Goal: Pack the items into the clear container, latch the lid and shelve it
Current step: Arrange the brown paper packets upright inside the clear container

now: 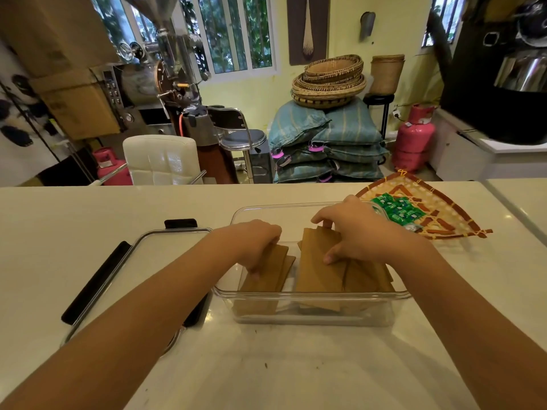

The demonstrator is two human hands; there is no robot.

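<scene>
Inspector: Any legible writing?

Assessor: None; the print on the green sachets (398, 209) on the woven tray (450, 214) is too small to read.

Inspector: Hands?

Assessor: Both reach down into the clear container (313, 303) on the white counter (296, 365). The left hand (256, 245) is curled closed around one stack of brown paper packets (268, 273). The right hand (352, 232) pinches the neighbouring stack (319, 273) between thumb and fingers. The lid (142, 255) lies left of the left hand, latches open.

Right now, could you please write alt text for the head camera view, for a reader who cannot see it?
Both hands, left hand and right hand, arrange brown paper packets standing inside a clear container on a white counter. Its lid lies to the left; a woven tray with green sachets sits behind on the right.
</scene>
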